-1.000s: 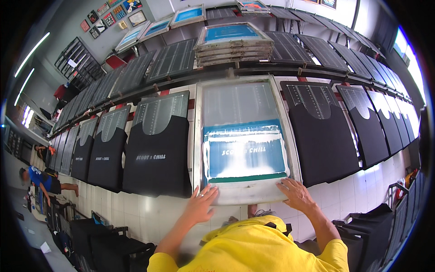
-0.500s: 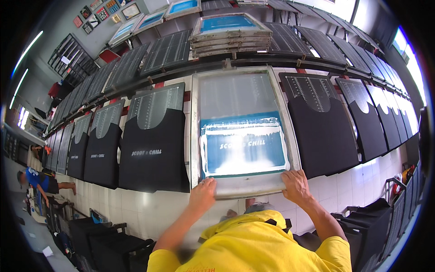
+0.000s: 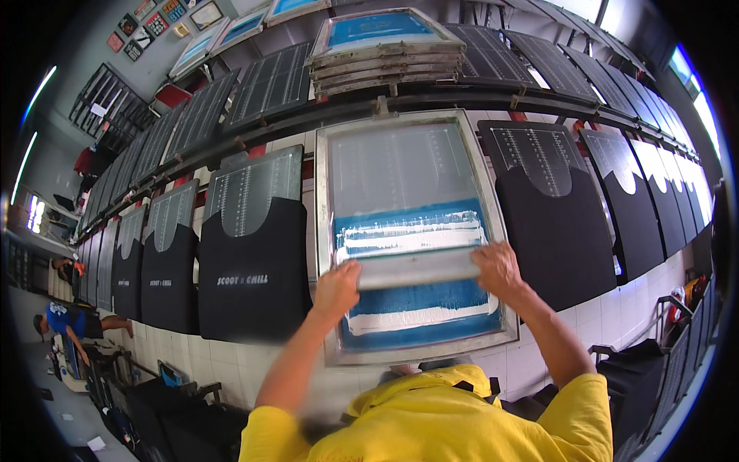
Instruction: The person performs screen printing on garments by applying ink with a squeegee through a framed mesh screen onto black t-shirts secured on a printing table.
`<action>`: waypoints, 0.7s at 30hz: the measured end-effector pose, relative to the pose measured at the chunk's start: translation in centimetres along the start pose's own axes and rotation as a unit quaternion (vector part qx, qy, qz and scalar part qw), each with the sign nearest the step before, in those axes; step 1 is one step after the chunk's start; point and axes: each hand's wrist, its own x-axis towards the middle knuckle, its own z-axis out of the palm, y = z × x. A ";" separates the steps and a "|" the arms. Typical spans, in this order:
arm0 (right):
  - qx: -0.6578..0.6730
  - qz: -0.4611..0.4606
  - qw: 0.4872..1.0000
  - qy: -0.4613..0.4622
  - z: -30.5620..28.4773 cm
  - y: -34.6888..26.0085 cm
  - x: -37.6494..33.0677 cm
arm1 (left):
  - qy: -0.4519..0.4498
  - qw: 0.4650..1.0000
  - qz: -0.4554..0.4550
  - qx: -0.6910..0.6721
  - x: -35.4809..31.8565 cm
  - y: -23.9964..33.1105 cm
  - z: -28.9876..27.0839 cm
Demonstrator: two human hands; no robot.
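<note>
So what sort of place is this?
Probably a screen-printing workshop: a squeegee-like bar spans a framed screen with white ink, black shirts lie on a row of boards, and more screens are stacked behind.

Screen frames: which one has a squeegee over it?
The front frame, nearest the person: the left hand and right hand grip a squeegee over it. The other frames, behind, show none.

L hand (image 3: 337, 289) n R hand (image 3: 500, 271) are both out front, well apart, R one a bit further fwd imo. Both curled in a closed grip, backs up, thumbs hard to see tbh. L forearm (image 3: 295, 351) slants fwd n inward, R forearm (image 3: 556, 329) ditto from the opp. side.
</note>
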 end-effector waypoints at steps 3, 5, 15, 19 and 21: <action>0.000 -0.001 1.000 -0.006 0.0 1.1 2.2 | -0.010 1.000 0.006 0.004 2.5 -1.1 -0.4; -0.002 -0.002 1.000 -0.013 0.1 1.8 2.9 | -0.028 1.000 -0.006 0.004 3.0 -0.9 -0.8; 0.013 0.003 0.999 -0.031 -3.7 -4.1 -7.2 | -0.032 0.999 -0.036 -0.008 -7.7 4.7 -2.5; 0.047 0.007 0.999 -0.022 -3.5 -6.6 -12.0 | -0.046 0.998 -0.046 -0.004 -13.0 7.4 -1.5; 0.044 0.004 0.999 -0.020 -2.8 -6.8 -13.0 | -0.026 0.999 -0.022 0.006 -13.6 7.7 -0.9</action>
